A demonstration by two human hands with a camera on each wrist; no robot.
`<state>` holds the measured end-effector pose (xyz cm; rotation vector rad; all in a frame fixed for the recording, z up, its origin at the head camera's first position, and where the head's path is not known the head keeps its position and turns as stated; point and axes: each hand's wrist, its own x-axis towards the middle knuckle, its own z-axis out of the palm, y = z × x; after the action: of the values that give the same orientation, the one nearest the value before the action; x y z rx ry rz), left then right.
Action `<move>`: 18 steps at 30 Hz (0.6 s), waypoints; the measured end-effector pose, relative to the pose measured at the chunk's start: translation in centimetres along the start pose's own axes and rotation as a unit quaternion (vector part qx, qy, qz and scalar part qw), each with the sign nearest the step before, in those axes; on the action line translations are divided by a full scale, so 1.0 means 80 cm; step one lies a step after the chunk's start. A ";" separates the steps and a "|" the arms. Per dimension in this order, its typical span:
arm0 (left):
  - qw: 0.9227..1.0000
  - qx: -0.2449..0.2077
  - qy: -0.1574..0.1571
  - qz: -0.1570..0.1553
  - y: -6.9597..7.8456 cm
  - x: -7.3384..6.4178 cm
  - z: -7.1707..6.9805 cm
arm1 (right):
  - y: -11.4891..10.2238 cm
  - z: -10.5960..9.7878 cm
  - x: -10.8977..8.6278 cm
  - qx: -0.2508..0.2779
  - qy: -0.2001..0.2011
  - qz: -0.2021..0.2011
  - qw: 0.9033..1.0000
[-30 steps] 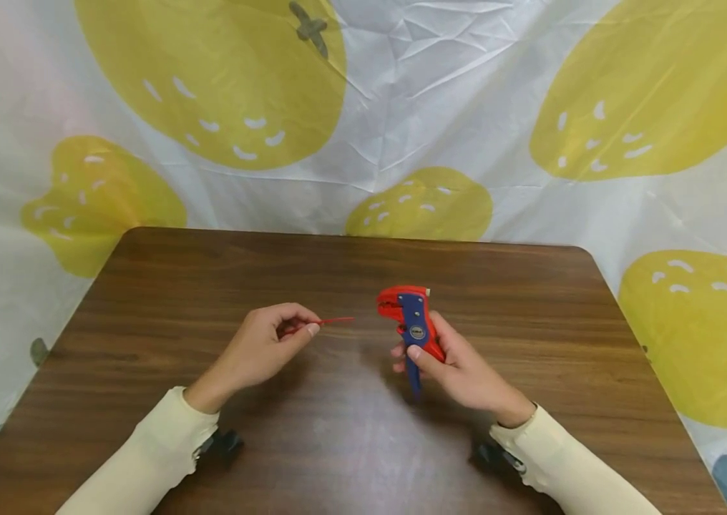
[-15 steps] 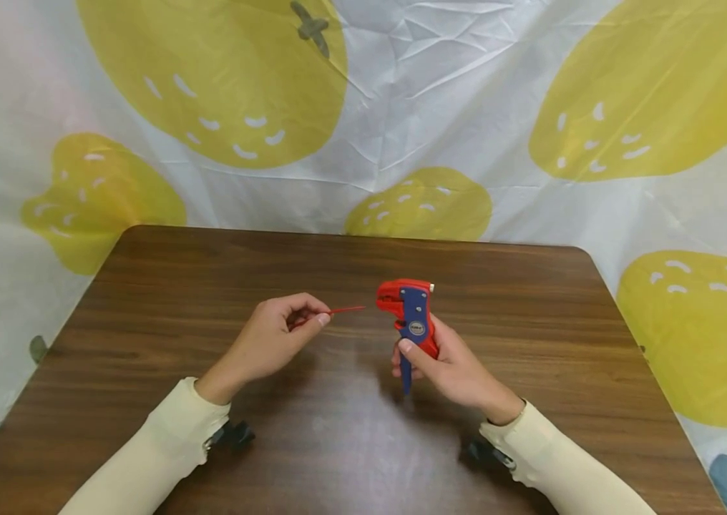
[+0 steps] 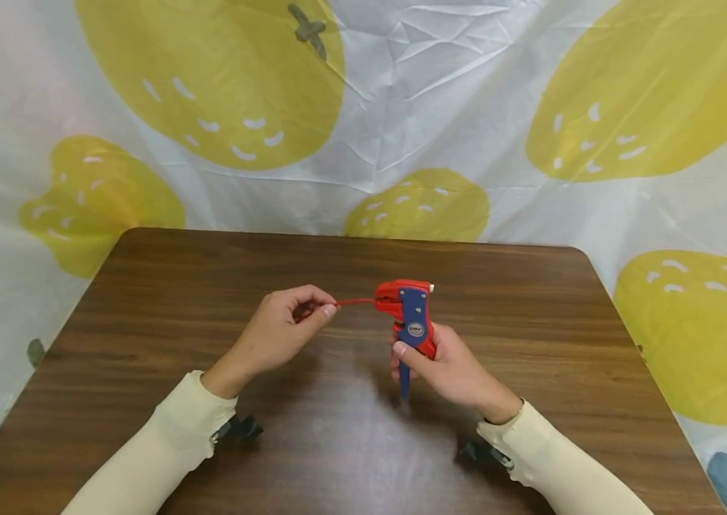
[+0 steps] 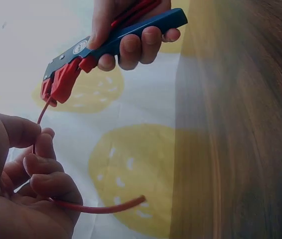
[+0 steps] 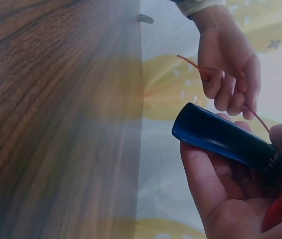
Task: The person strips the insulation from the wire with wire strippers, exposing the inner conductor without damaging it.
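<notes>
Your right hand [image 3: 450, 368] is wrapped around the red-and-blue tool [image 3: 416, 304], taken here as the landmark. In the head view the tool stands roughly upright, its red nose toward your left hand [image 3: 283, 329] and its blue handle [image 5: 220, 137] downward. Your right thumb lies across the near face; your other fingers sit behind the grip. A round badge [image 3: 416, 329] is fixed to that face, its lettering too small to read.

Your left hand is to the left of the tool, apart from it, with thumb and forefinger pinching a thin red wire [image 3: 355, 301]. The wire bridges the gap between those fingertips and the tool, its far end meeting the red nose. How deep it sits between the jaws cannot be told. In the left wrist view the other end sticks out past your curled lower fingers, well apart from the tool.

Beneath the tool is the brown wood-grain table [image 3: 350, 465]. Behind the tool hangs a white cloth [image 3: 376, 143] printed with large yellow fruit. Nearer you than the tool are your pale left sleeve [image 3: 157, 443] and right sleeve [image 3: 563, 454], each with a dark device showing beside the cuff.
</notes>
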<state>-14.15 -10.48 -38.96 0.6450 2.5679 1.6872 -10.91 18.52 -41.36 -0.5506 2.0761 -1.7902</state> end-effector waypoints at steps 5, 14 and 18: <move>1.000 -0.012 0.004 -0.003 0.003 0.001 0.001 | -0.002 0.000 0.000 -0.008 -0.003 -0.002 1.000; 1.000 -0.019 0.001 -0.009 0.003 0.005 0.006 | 0.000 0.001 0.002 -0.012 0.004 -0.002 1.000; 1.000 -0.022 0.002 -0.009 0.005 0.006 0.009 | 0.000 0.002 0.003 -0.013 0.003 0.003 1.000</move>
<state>-14.28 -9.59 -38.83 0.6159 2.5230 1.7361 -11.05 18.30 -41.41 -0.5475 2.1055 -1.7660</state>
